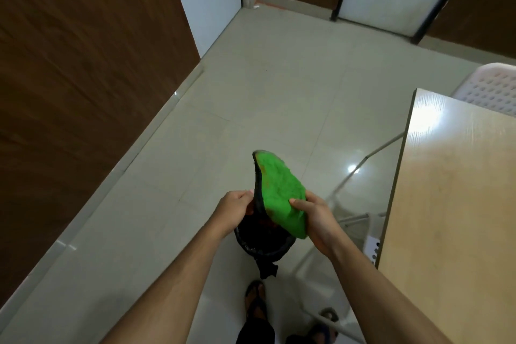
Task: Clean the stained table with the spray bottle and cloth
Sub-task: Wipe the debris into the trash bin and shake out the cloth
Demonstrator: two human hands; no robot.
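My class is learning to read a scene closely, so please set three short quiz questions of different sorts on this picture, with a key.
1. True or false: both hands grip the green cloth.
2. What stands on the floor right under the cloth? A) a bucket of water B) a black-lined bin C) a spray bottle
3. On which side of the picture is the table?

Key: 1 true: left hand and right hand both hold it. 2 B. 3 right.
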